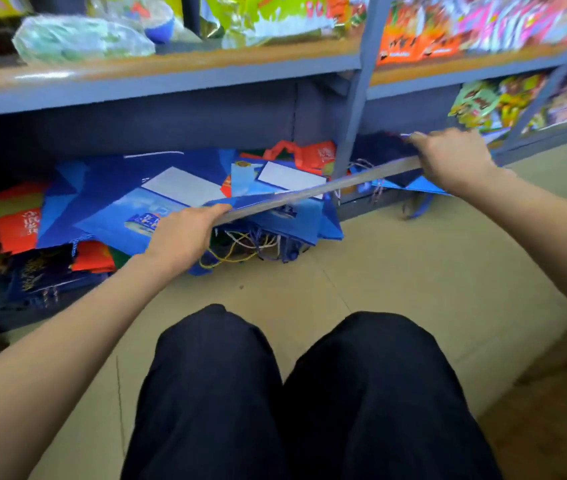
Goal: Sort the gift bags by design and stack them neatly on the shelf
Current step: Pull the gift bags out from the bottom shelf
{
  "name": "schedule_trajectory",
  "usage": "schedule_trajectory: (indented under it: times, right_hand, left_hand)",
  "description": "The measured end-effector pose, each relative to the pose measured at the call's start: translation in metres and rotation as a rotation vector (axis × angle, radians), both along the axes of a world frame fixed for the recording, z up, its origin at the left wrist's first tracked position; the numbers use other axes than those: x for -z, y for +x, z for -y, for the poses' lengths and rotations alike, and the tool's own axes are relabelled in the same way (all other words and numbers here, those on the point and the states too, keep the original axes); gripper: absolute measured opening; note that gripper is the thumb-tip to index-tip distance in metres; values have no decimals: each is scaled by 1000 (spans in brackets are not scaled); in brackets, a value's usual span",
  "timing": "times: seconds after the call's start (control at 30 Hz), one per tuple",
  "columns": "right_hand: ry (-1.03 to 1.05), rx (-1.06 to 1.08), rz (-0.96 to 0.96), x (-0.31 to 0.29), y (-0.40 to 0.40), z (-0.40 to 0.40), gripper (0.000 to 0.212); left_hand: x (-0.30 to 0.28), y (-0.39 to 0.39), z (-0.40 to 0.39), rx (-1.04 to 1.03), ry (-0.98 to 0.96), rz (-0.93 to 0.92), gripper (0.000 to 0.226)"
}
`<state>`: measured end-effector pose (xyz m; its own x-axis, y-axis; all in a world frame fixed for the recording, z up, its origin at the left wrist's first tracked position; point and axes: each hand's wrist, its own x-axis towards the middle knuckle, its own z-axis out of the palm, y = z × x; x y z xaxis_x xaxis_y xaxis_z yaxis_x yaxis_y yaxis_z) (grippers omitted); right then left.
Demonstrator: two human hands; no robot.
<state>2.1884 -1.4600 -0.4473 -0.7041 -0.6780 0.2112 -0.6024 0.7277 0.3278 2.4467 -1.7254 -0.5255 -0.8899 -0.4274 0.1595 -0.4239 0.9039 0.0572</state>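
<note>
A flat stack of blue gift bags [313,194] is held edge-on between my hands, slanting up from left to right in front of the bottom shelf. My left hand [185,233] grips its lower left end, and my right hand [452,157] grips its upper right end. Behind the stack, more blue gift bags [129,199] with white panels lie spread on the bottom shelf, their cord handles [240,247] spilling over the front edge. Red bags [18,220] lie at the left, a red-orange one [316,154] at the back, and a dark navy bag [43,268] at the lower left.
A blue-grey shelf upright [351,133] stands between the two bays. The upper shelf [157,74] carries wrapped packages and colourful goods. More colourful packs [504,102] fill the right bay. My knees in dark trousers [292,393] are over the beige tiled floor [413,271].
</note>
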Motion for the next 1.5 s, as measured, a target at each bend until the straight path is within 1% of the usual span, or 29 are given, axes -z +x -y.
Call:
schedule_trajectory:
  times: [0.03,0.07,0.1,0.13,0.2,0.27,0.3,0.37,0.47,0.53,0.6,0.67,0.7,0.77,0.83,0.93,1.0,1.03,1.1,1.13,1.17,1.27,1.37,1.43,1.5]
  right_hand:
    - [70,37,81,0,1,-12,52]
    - [107,26,183,6,3,-21,62]
    - [74,-46,313,17,7,-20,68]
    - [-5,-138,454,30,15,-15,70]
    - [-193,-262,659,56,24,-4,66]
    - [-388,-232,786,73,27,3,47]
    - [-441,-199,808,82,27,3,36]
    - [-498,-138,808,106,24,-5,26]
    - [-526,-12,812,142,15,-34,23]
    - [-503,90,816,160,2,-61,24]
    - [-468,183,856,175,-11,-87,24]
    - [-438,241,914,194,-23,-108,23]
    - [-443,265,946,205,-29,-116,22]
    - [-455,321,1017,226,-43,-128,23]
    - [-406,403,1064,246,-60,-138,38]
    - [-405,570,1072,289,-80,-161,70]
    - [-391,668,1070,322,-83,-171,81]
    - [-428,728,1061,339,-83,-174,82]
    - [-608,865,1025,368,-80,-177,81]
    - [-682,909,1002,380,-79,-176,81]
    - [-708,930,989,390,-77,-175,81]
    - [-710,912,1004,410,-77,-158,82]
    - [-695,835,1026,424,-83,-129,85]
    - [-625,786,1032,430,-86,-112,85]
    - [-515,695,1044,431,-86,-102,84]
  left_hand:
    - [-7,-15,-16,61,-22,0,56]
    - [-12,-31,-33,130,-45,-2,57]
    - [-16,-43,-47,193,-77,0,59]
    - [-18,-51,-58,244,-107,16,60]
    - [-13,-69,-73,302,-150,60,62]
    - [-4,-80,-72,307,-118,58,64]
    - [2,-85,-68,320,-75,42,66]
    - [15,-99,-64,380,-6,79,70]
    - [38,-136,-78,517,30,262,75]
    - [58,-165,-98,580,107,369,73]
    - [76,-192,-119,616,190,453,62]
    - [94,-216,-135,659,273,525,43]
    - [104,-227,-140,674,325,558,39]
    - [130,-247,-146,676,387,662,40]
    - [167,-263,-146,633,340,779,44]
    - [227,-275,-140,507,216,864,55]
    - [260,-274,-143,443,227,926,63]
    - [274,-273,-146,430,242,926,65]
    - [294,-275,-154,431,265,857,66]
    - [303,-280,-157,438,268,820,66]
    - [311,-284,-160,442,267,803,66]
    - [331,-293,-172,429,252,827,68]
    - [345,-289,-186,407,264,818,72]
    - [349,-280,-194,432,257,784,72]
    - [351,-266,-199,502,267,746,69]
